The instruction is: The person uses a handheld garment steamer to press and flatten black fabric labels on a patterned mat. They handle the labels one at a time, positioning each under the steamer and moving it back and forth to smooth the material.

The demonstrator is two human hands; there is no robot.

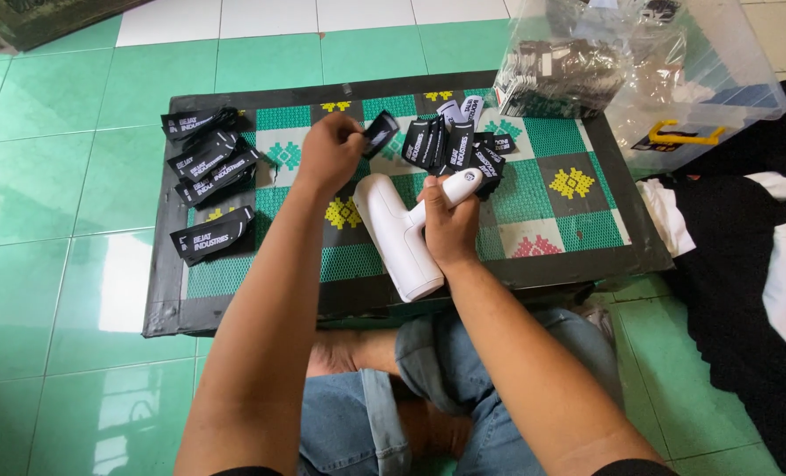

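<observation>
My left hand (329, 154) pinches a small black tag (380, 132) with white print, raised just above a patterned green mat (578, 225). My right hand (447, 222) grips a white pistol-shaped tool (399, 231), its handle pointing up to the right and its body resting on the mat. Just beyond the tool lies a heap of black tags (453, 145). At the mat's left side lie stacked black tags (208, 157), and one lone black tag (212, 234) sits nearer me.
A clear plastic bag of black tags (556, 70) rests at the mat's far right corner beside a clear plastic bin (719, 79). Black and white cloth (754, 264) is piled on the green tiled floor at right. My jeans-clad legs (463, 388) are folded below the mat.
</observation>
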